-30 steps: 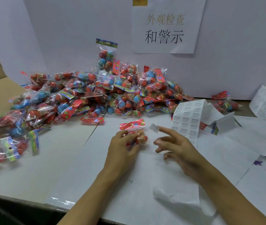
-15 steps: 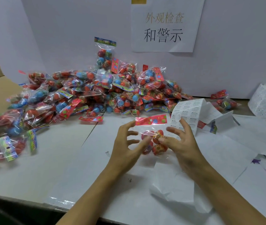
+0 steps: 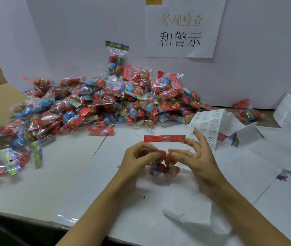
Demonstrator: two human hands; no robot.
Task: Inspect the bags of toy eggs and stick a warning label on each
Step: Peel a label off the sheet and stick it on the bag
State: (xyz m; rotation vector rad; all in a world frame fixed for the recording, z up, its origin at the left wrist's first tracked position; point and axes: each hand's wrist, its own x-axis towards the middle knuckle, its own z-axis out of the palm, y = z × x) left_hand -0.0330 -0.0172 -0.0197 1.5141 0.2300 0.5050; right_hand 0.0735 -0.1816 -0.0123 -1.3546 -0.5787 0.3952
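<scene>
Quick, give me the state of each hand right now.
Left hand: fingers curled, pinching the bag of toy eggs.
Right hand: thumb and forefinger pinching the same bag, a small white label stuck on a raised fingertip.

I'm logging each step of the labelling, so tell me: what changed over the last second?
The right hand, which carried a loose label clear of the bag, moved in and now pinches the bag beside the left hand. The bag, first in the left grip alone, now hangs upright between both, red header on top. A small label sits on a right fingertip. The pile of bags and label sheets stayed put.
</scene>
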